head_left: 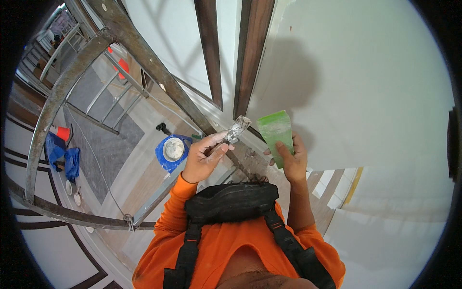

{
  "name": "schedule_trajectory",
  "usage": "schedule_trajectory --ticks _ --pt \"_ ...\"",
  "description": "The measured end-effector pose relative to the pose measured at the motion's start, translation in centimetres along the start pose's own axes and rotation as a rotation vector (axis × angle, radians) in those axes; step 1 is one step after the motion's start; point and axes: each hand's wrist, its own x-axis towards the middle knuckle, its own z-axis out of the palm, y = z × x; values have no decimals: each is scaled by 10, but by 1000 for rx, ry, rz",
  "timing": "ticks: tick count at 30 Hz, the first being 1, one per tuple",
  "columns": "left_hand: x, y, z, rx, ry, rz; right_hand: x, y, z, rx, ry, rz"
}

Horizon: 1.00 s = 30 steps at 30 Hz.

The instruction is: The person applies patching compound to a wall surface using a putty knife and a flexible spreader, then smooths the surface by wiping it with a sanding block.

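My left hand point(207, 158) is closed around a putty knife point(238, 127), its blade pointing up and away, smeared with white putty. White smears also mark the fingers. To its right, my right hand point(291, 156) grips a green putty spreader point(276, 129) between thumb and fingers. The spreader is a flat rectangle with a pale smear across its face. The two tools are apart, close to the corner where dark wood trim meets a pale wall point(356, 96). Below on the left, a round tub point(173, 149) holding white paste sits on a blue sheet point(166, 164).
A rusty metal scaffold frame point(72, 72) curves around my left side, with a long bar reaching toward the corner. Dark wood trim point(255, 53) runs up the wall ahead. On the floor are an orange-red bucket point(63, 133), blue bags point(72, 164) and a trailing cable point(94, 151).
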Motion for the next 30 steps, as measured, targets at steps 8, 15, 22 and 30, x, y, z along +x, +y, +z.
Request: schedule_trajectory --ticks 8,15,22,30 --pt "4 -14 9 171 12 149 -11 -20 -11 12 -248 171" --pt "7 -9 11 293 -23 230 -13 -34 -3 42 -274 210" --pt "6 -11 12 364 5 263 -13 -36 -9 16 -296 189" --pt "4 -12 12 378 -16 242 -15 -39 -13 136 -369 258"
